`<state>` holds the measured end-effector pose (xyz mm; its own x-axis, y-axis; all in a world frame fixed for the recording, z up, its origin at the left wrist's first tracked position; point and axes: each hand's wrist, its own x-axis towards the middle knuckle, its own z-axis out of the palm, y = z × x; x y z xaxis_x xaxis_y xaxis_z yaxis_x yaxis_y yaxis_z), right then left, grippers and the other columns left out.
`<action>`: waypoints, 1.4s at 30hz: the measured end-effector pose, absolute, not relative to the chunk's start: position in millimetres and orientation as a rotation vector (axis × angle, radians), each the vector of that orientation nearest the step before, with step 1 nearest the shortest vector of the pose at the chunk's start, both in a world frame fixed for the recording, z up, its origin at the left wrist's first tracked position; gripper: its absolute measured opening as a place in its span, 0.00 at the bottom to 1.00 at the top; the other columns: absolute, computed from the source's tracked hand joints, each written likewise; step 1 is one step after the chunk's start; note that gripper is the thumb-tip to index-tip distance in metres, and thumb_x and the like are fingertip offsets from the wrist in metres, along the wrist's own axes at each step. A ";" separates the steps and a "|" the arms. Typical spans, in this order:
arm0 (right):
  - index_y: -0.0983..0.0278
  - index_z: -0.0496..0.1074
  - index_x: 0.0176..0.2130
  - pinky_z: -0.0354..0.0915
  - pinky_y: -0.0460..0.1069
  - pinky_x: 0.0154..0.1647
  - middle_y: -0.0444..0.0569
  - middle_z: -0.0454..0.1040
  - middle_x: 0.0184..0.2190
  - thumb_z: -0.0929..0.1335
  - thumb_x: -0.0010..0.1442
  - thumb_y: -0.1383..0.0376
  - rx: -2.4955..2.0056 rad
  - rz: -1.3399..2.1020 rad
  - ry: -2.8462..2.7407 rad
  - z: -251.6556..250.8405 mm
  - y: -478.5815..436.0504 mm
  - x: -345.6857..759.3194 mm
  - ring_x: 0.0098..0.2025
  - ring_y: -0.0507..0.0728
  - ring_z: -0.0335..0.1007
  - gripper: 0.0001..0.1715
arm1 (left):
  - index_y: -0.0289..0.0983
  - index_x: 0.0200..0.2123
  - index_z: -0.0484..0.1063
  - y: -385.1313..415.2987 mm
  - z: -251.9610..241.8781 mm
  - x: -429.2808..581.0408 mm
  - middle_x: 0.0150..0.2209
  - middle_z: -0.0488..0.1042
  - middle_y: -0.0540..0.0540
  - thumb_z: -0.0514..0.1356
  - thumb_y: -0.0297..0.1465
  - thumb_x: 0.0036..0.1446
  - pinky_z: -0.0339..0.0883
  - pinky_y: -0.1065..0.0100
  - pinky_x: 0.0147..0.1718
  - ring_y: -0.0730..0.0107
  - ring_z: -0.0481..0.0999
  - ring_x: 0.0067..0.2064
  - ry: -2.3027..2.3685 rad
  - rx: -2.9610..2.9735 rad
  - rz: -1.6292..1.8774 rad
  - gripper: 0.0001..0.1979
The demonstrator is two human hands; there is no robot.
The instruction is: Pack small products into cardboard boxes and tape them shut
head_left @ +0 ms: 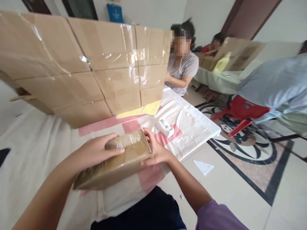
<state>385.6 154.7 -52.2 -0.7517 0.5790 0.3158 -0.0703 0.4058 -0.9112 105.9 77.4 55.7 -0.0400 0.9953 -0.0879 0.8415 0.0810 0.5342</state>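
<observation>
— While I have the head view up: both grips are on the taped brown parcel (115,161). Bare hands, no tooling.

— State of each?

— Left grip (96,150) is closed over the parcel's top face, thumb lying across the tape. Right grip (155,151) is clamped on the far right end, fingers wrapped round the edge.

— Where's the parcel?

— It's held low and tilted, near corner dipping toward me, over the near edge of the table (203,127). I can't tell if its underside touches the cloth. Dark trousers (148,210) sit just below it.

— Around it?

— The table has a white cloth with pink patches. A small white device (165,127) lies just beyond the right grip, not touching it. A yellow sheet (150,108) lies further back, at the foot of a big screen of taped-together cardboard (96,64) standing across the table. A white paper scrap (203,166) lies on the floor to the right.

— Others in frame?

— One person (182,68) sits at the table's far end, forearm on it. A second person (273,83) in a grey top bends in at the right edge, beside a red plastic stool (242,110). Both are well apart from the parcel.
</observation>
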 end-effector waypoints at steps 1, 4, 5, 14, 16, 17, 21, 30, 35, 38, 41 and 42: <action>0.49 0.36 0.74 0.58 0.66 0.72 0.59 0.51 0.71 0.84 0.37 0.45 -0.484 1.341 -2.050 -52.8 144.3 407.0 0.71 0.71 0.57 0.84 | 0.53 0.53 0.79 76.5 55.6 112.6 0.55 0.81 0.49 0.69 0.59 0.46 0.74 0.56 0.50 0.42 0.81 0.54 1.884 1.839 0.451 0.33; 0.47 0.40 0.75 0.60 0.69 0.70 0.58 0.53 0.72 0.83 0.37 0.43 -0.679 1.148 -1.996 -48.3 104.6 488.8 0.73 0.75 0.56 0.81 | 0.55 0.58 0.75 81.3 57.8 130.1 0.63 0.76 0.49 0.65 0.60 0.52 0.72 0.54 0.55 0.42 0.76 0.61 1.791 1.852 0.511 0.32; 0.46 0.40 0.75 0.60 0.71 0.70 0.57 0.52 0.73 0.81 0.41 0.42 -0.780 1.052 -1.930 -43.9 91.0 518.9 0.73 0.75 0.55 0.78 | 0.54 0.57 0.75 87.2 56.8 133.6 0.63 0.75 0.49 0.62 0.60 0.55 0.72 0.54 0.56 0.44 0.76 0.62 1.762 1.807 0.584 0.30; 0.58 0.38 0.74 0.55 0.74 0.70 0.66 0.50 0.71 0.74 0.50 0.42 -1.555 -0.034 -1.226 -25.7 117.1 645.9 0.72 0.75 0.53 0.68 | 0.41 0.40 0.73 170.2 -56.0 117.0 0.41 0.81 0.44 0.54 0.45 0.61 0.68 0.61 0.42 0.54 0.79 0.44 2.100 1.665 0.775 0.16; 0.66 0.38 0.73 0.53 0.76 0.69 0.72 0.50 0.68 0.73 0.48 0.38 -1.676 -0.090 -1.346 -38.7 161.2 636.7 0.71 0.79 0.50 0.73 | 0.41 0.41 0.72 171.4 -77.1 111.5 0.41 0.80 0.44 0.53 0.43 0.62 0.67 0.62 0.42 0.55 0.79 0.46 2.117 1.790 0.776 0.14; 0.70 0.38 0.73 0.52 0.77 0.68 0.74 0.51 0.66 0.72 0.48 0.36 -1.728 -0.120 -1.393 -44.3 185.0 629.8 0.70 0.81 0.49 0.74 | 0.42 0.41 0.72 170.5 -83.1 109.9 0.41 0.80 0.44 0.53 0.43 0.63 0.66 0.62 0.42 0.55 0.78 0.46 2.117 1.839 0.783 0.14; 0.77 0.33 0.73 0.53 0.74 0.67 0.76 0.49 0.65 0.66 0.54 0.36 -1.858 -0.125 -1.505 -49.5 280.6 588.2 0.68 0.82 0.48 0.72 | 0.42 0.41 0.71 168.1 -85.0 111.0 0.41 0.79 0.45 0.52 0.42 0.64 0.65 0.62 0.41 0.56 0.77 0.46 2.164 1.868 0.765 0.13; 0.77 0.17 0.74 0.60 0.68 0.62 0.81 0.46 0.68 0.68 0.62 0.44 -2.161 0.083 -1.676 -8.3 438.9 467.5 0.66 0.79 0.54 0.73 | 0.42 0.41 0.71 169.9 -79.1 113.9 0.41 0.78 0.45 0.52 0.40 0.66 0.65 0.60 0.43 0.56 0.77 0.46 2.181 1.830 0.687 0.12; 0.77 0.26 0.76 0.64 0.69 0.59 0.79 0.66 0.61 0.70 0.66 0.57 -2.346 0.265 -1.986 23.3 440.3 457.4 0.58 0.72 0.71 0.64 | 0.41 0.38 0.71 167.8 -77.6 109.2 0.41 0.78 0.45 0.53 0.39 0.65 0.64 0.61 0.43 0.57 0.76 0.46 2.064 1.783 0.799 0.11; 0.75 0.59 0.71 0.64 0.69 0.61 0.71 0.73 0.57 0.72 0.65 0.62 -2.443 0.250 -2.145 41.0 414.8 449.3 0.61 0.72 0.70 0.43 | 0.41 0.35 0.72 168.3 -77.7 106.6 0.40 0.78 0.45 0.54 0.39 0.64 0.62 0.62 0.42 0.57 0.75 0.45 1.983 1.739 0.900 0.11; 0.69 0.73 0.59 0.70 0.64 0.60 0.60 0.76 0.56 0.72 0.67 0.57 -2.456 0.189 -2.330 57.9 382.5 425.2 0.59 0.65 0.74 0.26 | 0.40 0.31 0.72 167.9 -80.9 103.5 0.37 0.78 0.46 0.56 0.38 0.60 0.61 0.62 0.41 0.58 0.75 0.43 1.927 1.698 0.987 0.10; 0.67 0.74 0.57 0.71 0.63 0.59 0.57 0.77 0.55 0.72 0.68 0.56 -2.439 0.156 -2.396 63.5 371.9 413.2 0.57 0.63 0.75 0.23 | 0.40 0.30 0.72 167.0 -82.5 102.5 0.35 0.78 0.46 0.57 0.38 0.59 0.62 0.63 0.40 0.58 0.75 0.41 1.909 1.684 1.013 0.09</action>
<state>413.2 371.9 63.5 0.0351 0.9655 -0.2580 0.9908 0.0001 0.1353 102.5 167.0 -82.5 -0.1946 0.9670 0.1642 0.6779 0.0116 0.7350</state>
